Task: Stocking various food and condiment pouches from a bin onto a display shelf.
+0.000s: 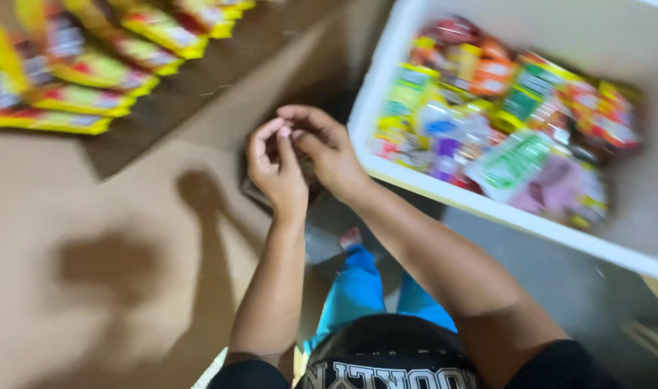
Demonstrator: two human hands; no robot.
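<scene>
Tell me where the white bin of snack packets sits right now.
In the head view the white bin sits at upper right, just beyond the right hand, on the opposite side from the yellow packets lined up at upper left.

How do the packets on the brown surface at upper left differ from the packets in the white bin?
The yellow-and-red packets lie in an overlapping row on the brown surface; the mixed packets are heaped loosely inside the white bin. The row looks like one kind and colouring; the heap mixes green, orange, purple, pink and yellow. Both sets are blurred, flat, sealed pouches, and neither the left hand nor the right hand touches them.
</scene>
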